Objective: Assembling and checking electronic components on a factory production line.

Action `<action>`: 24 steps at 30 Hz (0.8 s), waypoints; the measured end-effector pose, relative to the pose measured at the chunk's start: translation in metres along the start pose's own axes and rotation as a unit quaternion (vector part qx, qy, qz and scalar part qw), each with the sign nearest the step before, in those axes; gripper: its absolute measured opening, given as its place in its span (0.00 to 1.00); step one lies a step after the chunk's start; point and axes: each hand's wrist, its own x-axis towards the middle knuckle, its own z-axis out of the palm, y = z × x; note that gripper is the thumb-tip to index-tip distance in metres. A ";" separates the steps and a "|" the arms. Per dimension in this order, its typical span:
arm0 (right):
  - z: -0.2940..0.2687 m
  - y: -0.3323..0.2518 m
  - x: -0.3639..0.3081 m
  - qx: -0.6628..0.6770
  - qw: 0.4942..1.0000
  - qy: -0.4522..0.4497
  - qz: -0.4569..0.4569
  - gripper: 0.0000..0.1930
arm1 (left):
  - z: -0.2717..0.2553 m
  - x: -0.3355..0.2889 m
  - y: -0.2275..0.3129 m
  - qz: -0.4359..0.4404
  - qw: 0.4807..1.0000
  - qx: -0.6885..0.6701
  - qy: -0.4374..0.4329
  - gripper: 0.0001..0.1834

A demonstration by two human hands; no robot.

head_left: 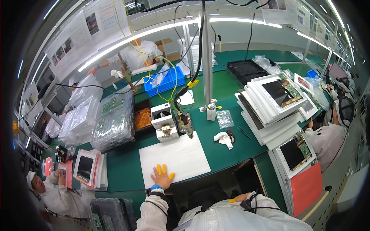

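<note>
A big white sheet (179,156) lies flat on the green table (123,169), close to the table's front edge. It has four straight sides and looks mostly plain. Its right side sits a bit higher in view than its left. Its far side is by a small white machine (165,123).

- Bright, fairly even, cool white light overall.
- Long overhead tubes (246,21) supply it, their cores burned out to plain white.
- Clear plastic trays (111,127) on the left and a small clear bag (225,119) catch glints.
- Shadows on the green bench top (231,98) are soft; beneath its near edge it turns dark.
- The white sheet (175,159) is bright, nearly without texture.
- Fisheye bending grows toward the rim, with black corners.
- Near things look reasonably sharp; far right detail is small and soft.
</note>
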 end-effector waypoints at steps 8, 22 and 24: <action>-0.005 0.000 -0.017 -0.039 0.999 -0.008 0.031 0.21 | 0.003 -0.001 -0.002 -0.009 1.000 0.006 0.013 0.43; 0.002 -0.019 -0.057 -0.047 0.992 0.011 0.117 0.20 | 0.009 0.003 -0.004 -0.005 1.000 0.016 0.017 0.44; 0.000 -0.026 -0.061 -0.042 0.990 0.017 0.134 0.20 | 0.012 0.006 -0.006 -0.001 1.000 0.016 0.013 0.44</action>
